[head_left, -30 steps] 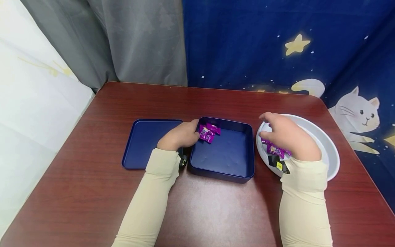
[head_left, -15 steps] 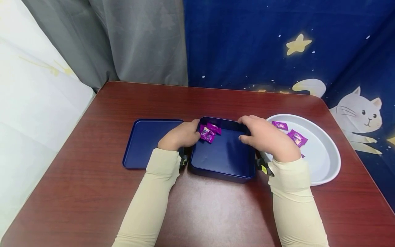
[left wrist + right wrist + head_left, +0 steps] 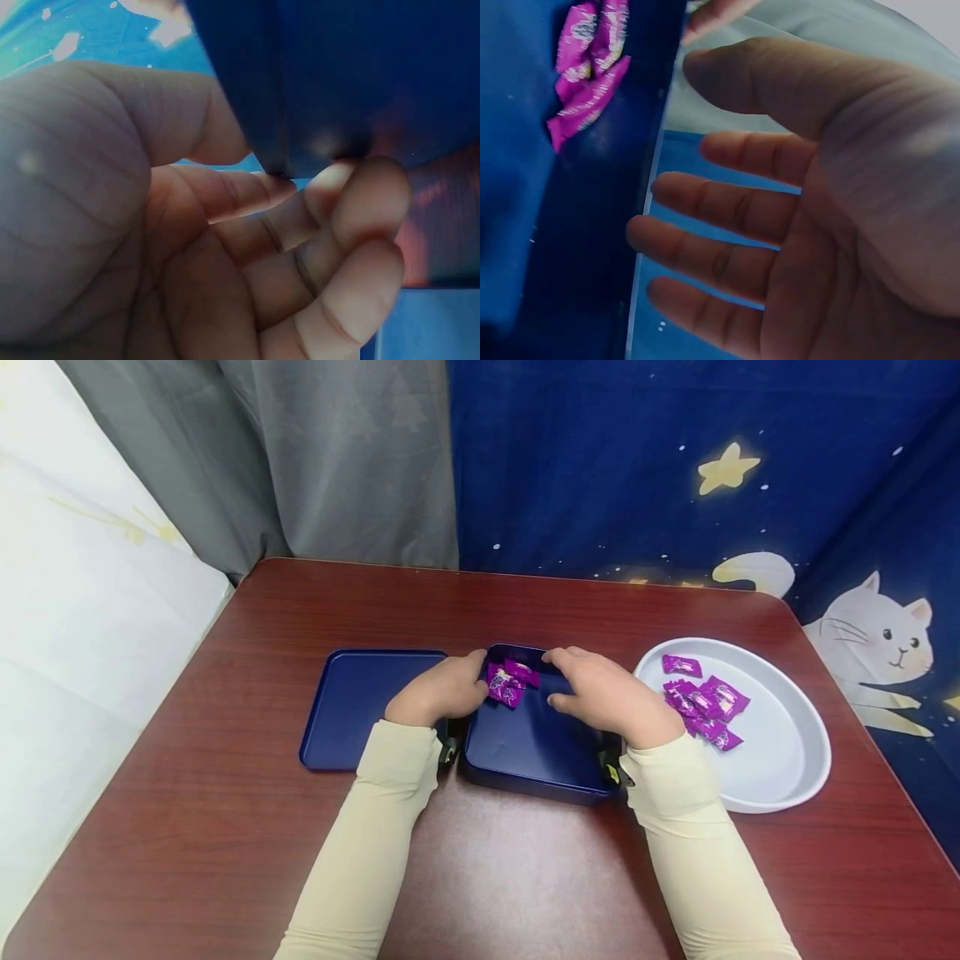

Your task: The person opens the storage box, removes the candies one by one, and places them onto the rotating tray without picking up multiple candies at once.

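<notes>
A dark blue rectangular box (image 3: 536, 747) stands uncovered on the table. Purple wrapped candies (image 3: 507, 685) lie in its far left corner. My left hand (image 3: 437, 689) grips the box's left wall; in the left wrist view its curled fingers (image 3: 360, 202) meet the outside of the box while the thumb tip is hidden behind the wall. Over the box's right half, my right hand (image 3: 611, 695) is spread with nothing in it. Its straight fingers (image 3: 712, 247) and bare palm show in the right wrist view. More purple candies (image 3: 705, 714) are heaped on a white round tray (image 3: 783, 768) to the right.
A flat blue lid (image 3: 352, 710) lies left of the box, partly under my left hand and wrist. The reddish-brown table (image 3: 225, 827) ends at a grey curtain (image 3: 360, 468) and a blue patterned curtain (image 3: 585, 468) behind.
My right hand has moved left from above the candies on the tray to over the box, uncovering the heap. The left hand and the candies in the box stay put.
</notes>
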Demonstrator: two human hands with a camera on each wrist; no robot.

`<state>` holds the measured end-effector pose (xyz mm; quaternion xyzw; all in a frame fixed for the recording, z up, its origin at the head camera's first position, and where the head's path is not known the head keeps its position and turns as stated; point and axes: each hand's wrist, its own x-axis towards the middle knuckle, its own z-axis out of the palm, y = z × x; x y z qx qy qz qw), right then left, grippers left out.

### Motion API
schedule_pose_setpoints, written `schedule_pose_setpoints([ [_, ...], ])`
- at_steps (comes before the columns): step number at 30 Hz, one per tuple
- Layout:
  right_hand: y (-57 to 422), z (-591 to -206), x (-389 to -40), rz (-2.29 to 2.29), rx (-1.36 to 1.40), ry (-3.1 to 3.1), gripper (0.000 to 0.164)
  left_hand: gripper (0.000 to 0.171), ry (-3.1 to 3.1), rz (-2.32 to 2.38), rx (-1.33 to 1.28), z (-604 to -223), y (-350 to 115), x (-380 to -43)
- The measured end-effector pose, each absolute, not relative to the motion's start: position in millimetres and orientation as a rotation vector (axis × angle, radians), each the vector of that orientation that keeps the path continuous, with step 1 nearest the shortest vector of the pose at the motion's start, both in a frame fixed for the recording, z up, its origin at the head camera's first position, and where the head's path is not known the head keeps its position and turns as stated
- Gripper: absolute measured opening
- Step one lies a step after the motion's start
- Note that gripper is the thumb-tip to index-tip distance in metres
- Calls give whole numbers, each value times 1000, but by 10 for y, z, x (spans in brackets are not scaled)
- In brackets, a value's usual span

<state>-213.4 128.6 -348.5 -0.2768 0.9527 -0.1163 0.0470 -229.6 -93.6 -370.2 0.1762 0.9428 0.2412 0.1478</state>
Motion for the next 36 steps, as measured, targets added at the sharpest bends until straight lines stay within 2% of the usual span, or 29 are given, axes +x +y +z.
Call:
schedule_pose_setpoints([
  [14,1114,-3667,-2255,-312,-919,2866,57,60,2725,701,498,-3694,-939,-2292],
  [25,1018,-3759,-2365,-243,-936,2792,65,59,2720,688,508,-3690,-928,-2293],
  [36,973,-3791,-2401,-124,-948,2811,51,59,2718,688,497,-3682,-926,-2286],
])
